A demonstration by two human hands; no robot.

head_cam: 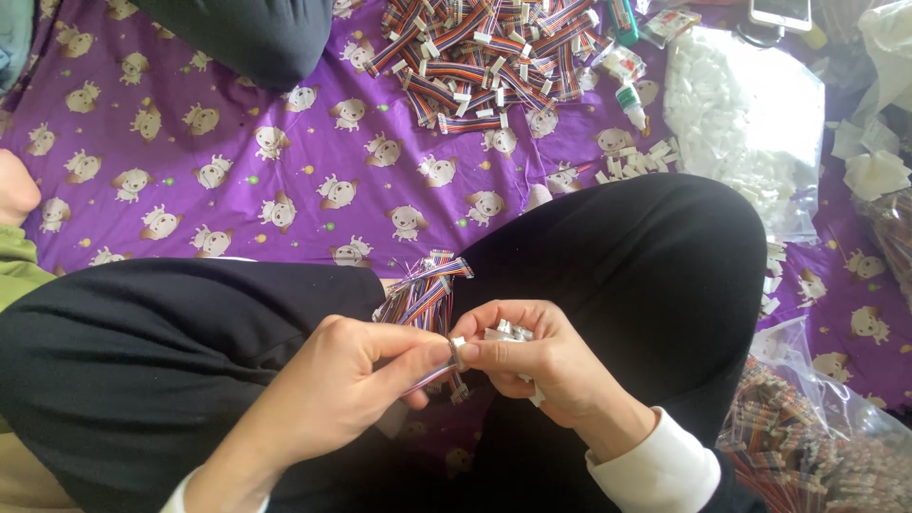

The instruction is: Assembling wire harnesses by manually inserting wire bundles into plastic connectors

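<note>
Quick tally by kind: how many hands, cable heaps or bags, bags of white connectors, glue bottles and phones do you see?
Hands: 2, the left hand and the right hand
Rainbow ribbon cable heaps or bags: 3, the pile, the lap bundle and the bagged cables
Bag of white connectors: 1
Glue bottle: 1
Phone: 1
Total: 8

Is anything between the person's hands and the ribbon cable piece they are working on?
Nothing visible. The left hand and right hand already pinch the multicoloured ribbon cable piece between their fingertips, with more cable pieces lying behind on the lap.
</note>
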